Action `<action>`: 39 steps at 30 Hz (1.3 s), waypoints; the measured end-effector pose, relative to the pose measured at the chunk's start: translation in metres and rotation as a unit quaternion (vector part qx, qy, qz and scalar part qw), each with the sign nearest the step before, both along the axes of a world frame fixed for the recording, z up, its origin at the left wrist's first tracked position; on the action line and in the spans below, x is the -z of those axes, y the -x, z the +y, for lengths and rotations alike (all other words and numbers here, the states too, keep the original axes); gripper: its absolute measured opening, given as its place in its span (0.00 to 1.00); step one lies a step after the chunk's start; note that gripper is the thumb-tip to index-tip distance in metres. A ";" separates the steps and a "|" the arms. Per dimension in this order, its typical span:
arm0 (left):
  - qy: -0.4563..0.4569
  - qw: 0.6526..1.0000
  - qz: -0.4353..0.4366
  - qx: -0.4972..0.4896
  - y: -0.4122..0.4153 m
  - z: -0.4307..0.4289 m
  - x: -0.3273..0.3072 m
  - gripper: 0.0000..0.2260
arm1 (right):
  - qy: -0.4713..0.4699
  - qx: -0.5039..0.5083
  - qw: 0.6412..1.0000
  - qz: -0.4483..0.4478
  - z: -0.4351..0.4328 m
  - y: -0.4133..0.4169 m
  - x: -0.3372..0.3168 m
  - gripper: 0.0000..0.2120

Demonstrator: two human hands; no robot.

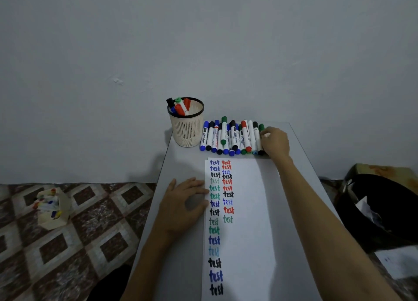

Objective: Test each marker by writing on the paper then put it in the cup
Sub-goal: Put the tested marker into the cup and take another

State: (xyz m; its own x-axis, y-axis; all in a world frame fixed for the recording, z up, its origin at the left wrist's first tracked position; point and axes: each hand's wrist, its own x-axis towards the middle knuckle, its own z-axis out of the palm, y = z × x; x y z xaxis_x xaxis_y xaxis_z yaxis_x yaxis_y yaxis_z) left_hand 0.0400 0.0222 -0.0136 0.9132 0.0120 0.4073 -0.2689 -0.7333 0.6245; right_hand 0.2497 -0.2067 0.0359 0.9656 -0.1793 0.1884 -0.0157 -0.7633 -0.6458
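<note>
- Markers lie side by side in a tight row at the back of the surface, centre of the frame, and a few ride on top of others. I judge them light, stiff plastic sticks with smooth barrels that slip and roll easily. Mid-barrel is the sound place to pinch, leaving the cap end free.
- At far left, a pale bag of coloured pens sits on the patterned floor, well apart from the work.
- The left hand lies flat and holds nothing, fingers straight and spread. Its palm is on the surface and its fingertips touch the left edge of the paper.
- The cup, a pale mesh pot with a black rim, stands just left of the row at the back corner. Several markers already lean inside it towards its left side. It looks light, so a hard drop could tip it.
- The paper runs down the centre with two columns of "test". It is thin and limp and likely to slide unless pinned. Bare space remains to the right.
- The right hand sits at the row's right end, fingers curled onto the green-capped marker. Whether it is truly pinched, I cannot tell. Neighbours touch it and may roll as it lifts.
- At far right, a black bin stands beside the surface, out of the way.
</note>
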 end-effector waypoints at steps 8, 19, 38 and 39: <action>-0.008 1.000 -0.005 0.003 0.000 0.000 0.002 0.19 | -0.146 0.033 0.985 -0.086 -0.007 0.015 -0.011 0.10; 0.029 0.999 -0.033 -0.008 0.006 -0.007 -0.014 0.30 | -0.374 -0.284 0.872 0.135 0.007 0.147 -0.040 0.07; -0.078 0.988 -0.060 0.121 0.027 -0.018 -0.019 0.23 | -0.536 -0.267 0.783 0.170 0.042 0.200 -0.011 0.12; -0.076 0.988 -0.065 0.122 0.028 -0.018 -0.019 0.23 | -0.542 -0.270 0.776 0.175 0.043 0.200 -0.010 0.12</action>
State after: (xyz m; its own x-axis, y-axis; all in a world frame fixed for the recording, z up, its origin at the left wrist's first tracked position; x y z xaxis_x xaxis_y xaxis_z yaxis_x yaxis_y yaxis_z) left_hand 0.0122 0.0040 0.0049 0.8215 -0.2719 0.5012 -0.5193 -0.7196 0.4609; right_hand 0.0501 -0.1640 0.0458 0.9130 0.3999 -0.0810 -0.2014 0.2690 -0.9418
